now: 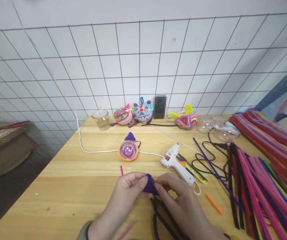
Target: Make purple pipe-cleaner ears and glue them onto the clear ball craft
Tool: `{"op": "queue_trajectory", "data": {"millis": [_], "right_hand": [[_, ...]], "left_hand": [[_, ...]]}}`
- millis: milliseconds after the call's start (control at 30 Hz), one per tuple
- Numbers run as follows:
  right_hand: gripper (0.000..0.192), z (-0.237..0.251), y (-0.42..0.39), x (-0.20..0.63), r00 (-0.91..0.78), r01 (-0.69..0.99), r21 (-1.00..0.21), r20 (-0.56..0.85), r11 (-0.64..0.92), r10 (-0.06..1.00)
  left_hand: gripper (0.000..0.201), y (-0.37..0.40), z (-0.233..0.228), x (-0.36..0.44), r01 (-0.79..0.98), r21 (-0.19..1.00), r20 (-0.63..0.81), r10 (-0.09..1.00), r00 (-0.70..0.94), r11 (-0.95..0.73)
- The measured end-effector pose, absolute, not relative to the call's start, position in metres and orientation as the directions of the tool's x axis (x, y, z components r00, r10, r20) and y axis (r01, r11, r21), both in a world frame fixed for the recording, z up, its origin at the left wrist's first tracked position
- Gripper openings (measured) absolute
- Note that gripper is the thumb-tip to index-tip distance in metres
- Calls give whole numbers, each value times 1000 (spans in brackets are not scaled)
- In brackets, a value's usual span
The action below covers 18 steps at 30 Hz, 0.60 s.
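Between my two hands is a small purple pipe-cleaner piece (150, 186), made of rows bent side by side. My left hand (130, 186) pinches its left side between thumb and fingers. From the right, my right hand (175, 193) pinches its other edge. Black-handled scissors (162, 216) lie on the table under my hands, partly hidden by the right one. Farther back sits a round clear ball (128, 150) with an orange rim and a swirled purple and pink inside. A ridged purple triangle (130, 136) stands at its back edge.
A white glue gun (179, 163) lies right of centre, beside pliers and a yellow cutter (198, 174). Bundles of coloured pipe cleaners (265, 186) fill the right side. Several finished fish-like figures (143, 113), a glass jar (103, 120) and clear plastic shells (205, 125) line the back.
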State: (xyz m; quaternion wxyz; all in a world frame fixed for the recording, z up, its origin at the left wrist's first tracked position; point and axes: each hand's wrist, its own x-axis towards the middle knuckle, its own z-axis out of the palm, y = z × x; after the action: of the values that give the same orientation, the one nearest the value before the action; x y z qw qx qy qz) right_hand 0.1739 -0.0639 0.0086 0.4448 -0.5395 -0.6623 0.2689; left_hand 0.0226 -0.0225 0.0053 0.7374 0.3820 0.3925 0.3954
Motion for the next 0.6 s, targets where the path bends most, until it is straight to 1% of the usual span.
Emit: {"op": "queue_trajectory", "data": {"millis": [600], "right_hand": [[15,8,-64,172,-46,484,-813,347,325,937]], "left_hand": [[27,-22,7,24,-275,885,-262,891,370,375]]}}
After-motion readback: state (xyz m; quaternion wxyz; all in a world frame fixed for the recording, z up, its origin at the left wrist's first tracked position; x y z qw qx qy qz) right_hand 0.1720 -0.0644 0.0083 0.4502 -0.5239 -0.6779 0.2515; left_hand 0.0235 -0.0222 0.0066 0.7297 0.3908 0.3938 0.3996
